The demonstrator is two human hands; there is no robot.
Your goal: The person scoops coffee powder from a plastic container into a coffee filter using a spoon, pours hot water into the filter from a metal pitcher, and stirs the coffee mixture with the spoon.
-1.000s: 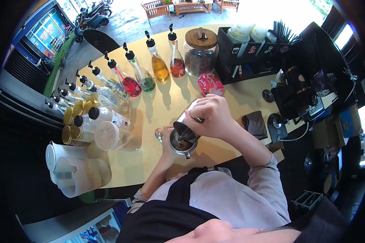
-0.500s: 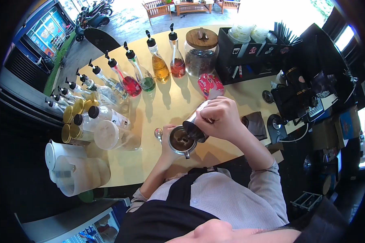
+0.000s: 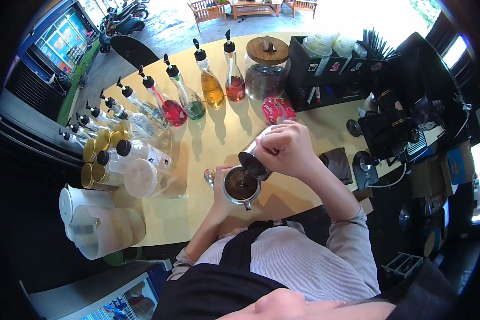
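Note:
My left hand (image 3: 222, 184) is wrapped round the side of a metal cup (image 3: 248, 203) with a handle pointing toward me. Dark brown liquid (image 3: 239, 188) fills much of it, its surface disturbed near the middle. Above the cup's upper right rim, my right hand (image 3: 286, 147) grips a smaller metal pitcher (image 3: 255, 165), tilted with its dark mouth over the liquid. A thin stream seems to run from it, though it is hard to make out. Left of the cup a spoon (image 3: 209, 175) lies on the light wooden counter (image 3: 208, 144). The pitcher's handle is hidden by my fingers.
Pump bottles of syrup (image 3: 212, 90) stand in an arc at the back left. Lidded jars (image 3: 144, 178) and plastic pitchers (image 3: 106, 229) crowd the left. A wooden-lidded jar (image 3: 266, 74), a red packet (image 3: 277, 111), a dark cloth (image 3: 336, 164) and a coffee machine (image 3: 392, 128) are beyond and right.
The small pitcher has tipped a little further, its mouth lower over the cup. My right hand has shifted slightly up. The liquid's surface pattern differs.

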